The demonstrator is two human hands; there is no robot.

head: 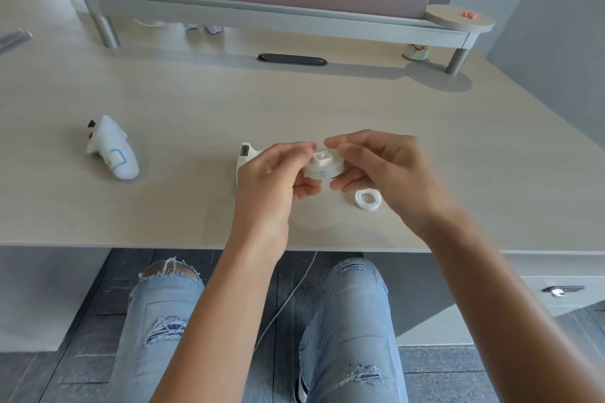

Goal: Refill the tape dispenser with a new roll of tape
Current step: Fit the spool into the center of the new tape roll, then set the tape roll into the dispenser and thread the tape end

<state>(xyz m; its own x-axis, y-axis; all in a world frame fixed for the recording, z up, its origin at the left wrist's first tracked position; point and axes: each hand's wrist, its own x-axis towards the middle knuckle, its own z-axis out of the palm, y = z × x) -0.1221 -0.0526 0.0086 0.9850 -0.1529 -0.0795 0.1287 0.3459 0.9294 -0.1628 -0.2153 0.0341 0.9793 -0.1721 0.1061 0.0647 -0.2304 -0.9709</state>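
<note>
A clear tape roll (pixel 324 167) with a white plastic core in its centre hangs just above the desk between both hands. My left hand (pixel 273 173) pinches its left side and my right hand (pixel 376 163) grips its right side. The white tape dispenser (pixel 246 154) stands on the desk behind my left hand, mostly hidden, with only its cutter end showing. A small white empty ring (pixel 368 200) lies flat on the desk just below my right hand.
A white shark-shaped object (pixel 111 147) lies at the left of the desk (pixel 196 108). A monitor riser (pixel 262 15) spans the back, with a small jar (pixel 415 52) under its right end. A black cable grommet (pixel 291 59) sits in the desk.
</note>
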